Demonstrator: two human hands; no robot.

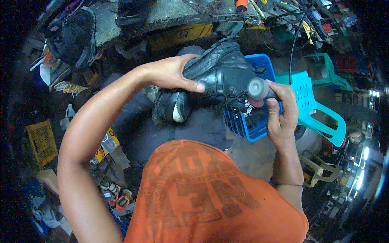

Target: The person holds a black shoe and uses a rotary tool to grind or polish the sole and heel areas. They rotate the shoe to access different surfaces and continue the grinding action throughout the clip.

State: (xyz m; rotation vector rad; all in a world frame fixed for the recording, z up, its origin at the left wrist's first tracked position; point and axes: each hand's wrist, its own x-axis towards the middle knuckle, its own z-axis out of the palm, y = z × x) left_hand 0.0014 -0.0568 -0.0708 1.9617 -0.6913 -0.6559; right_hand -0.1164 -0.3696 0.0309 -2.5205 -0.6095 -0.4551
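Note:
My left hand [178, 73] grips a black leather boot [219, 79], thumb on its side and fingers round the sole, over my dark-clothed lap. Another black shoe [170, 107] with a pale patch sits beneath it at the left. My right hand [279, 107] holds a small cylindrical object [257, 88] with a round grey end beside the boot's toe, right at the picture's centre-right; I cannot tell what it is. Just below it, a blue plastic basket [243, 125] holds items, partly hidden by the boot and hand.
A cluttered worktop [154, 14] runs along the top, with a black bag or shoe [73, 40] at left. A teal plastic chair [314, 113] stands right of the basket, a pale stool [320, 170] below it. A yellow crate [40, 141] and scattered items lie left.

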